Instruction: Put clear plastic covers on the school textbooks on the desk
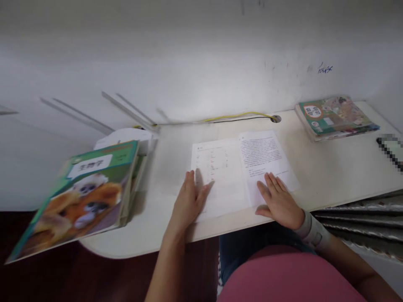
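An open book (225, 184) with printed white pages lies flat on the white desk (163, 167), near its front edge. My left hand (188, 201) rests at the lower left edge of the left page, thumb and fingers apart, holding nothing. On the lower part of the right page lies my right hand (278, 201), palm down with its fingers spread. A grey band circles the right wrist. Both pages show lines of dark print, too small to read.
A stack of books (85, 197) with monkeys on its cover stands at the desk's left end. Another book stack (336, 115) lies at the back right, near a blurred dark-edged object (392, 149). Yellow and black cables run along the wall into a round hole (276, 119).
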### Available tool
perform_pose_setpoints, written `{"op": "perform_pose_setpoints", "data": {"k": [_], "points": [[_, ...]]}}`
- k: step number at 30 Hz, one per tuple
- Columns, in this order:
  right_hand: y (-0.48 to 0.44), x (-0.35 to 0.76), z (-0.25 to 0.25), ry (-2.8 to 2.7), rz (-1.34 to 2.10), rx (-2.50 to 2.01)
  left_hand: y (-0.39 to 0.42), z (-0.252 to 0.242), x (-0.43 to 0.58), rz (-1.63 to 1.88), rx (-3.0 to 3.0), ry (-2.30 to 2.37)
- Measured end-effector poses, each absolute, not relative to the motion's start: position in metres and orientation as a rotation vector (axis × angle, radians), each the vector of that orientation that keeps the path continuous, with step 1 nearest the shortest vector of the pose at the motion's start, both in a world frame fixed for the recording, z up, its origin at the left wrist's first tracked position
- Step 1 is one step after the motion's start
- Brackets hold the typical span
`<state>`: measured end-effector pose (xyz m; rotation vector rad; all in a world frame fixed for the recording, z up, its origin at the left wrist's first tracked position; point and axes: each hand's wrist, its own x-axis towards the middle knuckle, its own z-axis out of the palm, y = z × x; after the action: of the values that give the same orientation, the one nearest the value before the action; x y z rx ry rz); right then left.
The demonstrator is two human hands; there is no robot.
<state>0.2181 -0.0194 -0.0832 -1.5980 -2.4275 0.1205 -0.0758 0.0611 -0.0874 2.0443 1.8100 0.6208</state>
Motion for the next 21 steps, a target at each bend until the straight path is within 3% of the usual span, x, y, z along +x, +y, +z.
{"op": "perform_pose_setpoints", "data": {"k": [21], "points": [[-0.018, 0.227, -0.082, -2.450, 0.104, -1.629, 0.065, -0.092, -0.076, 0.682, 2.084, 1.815]]}}
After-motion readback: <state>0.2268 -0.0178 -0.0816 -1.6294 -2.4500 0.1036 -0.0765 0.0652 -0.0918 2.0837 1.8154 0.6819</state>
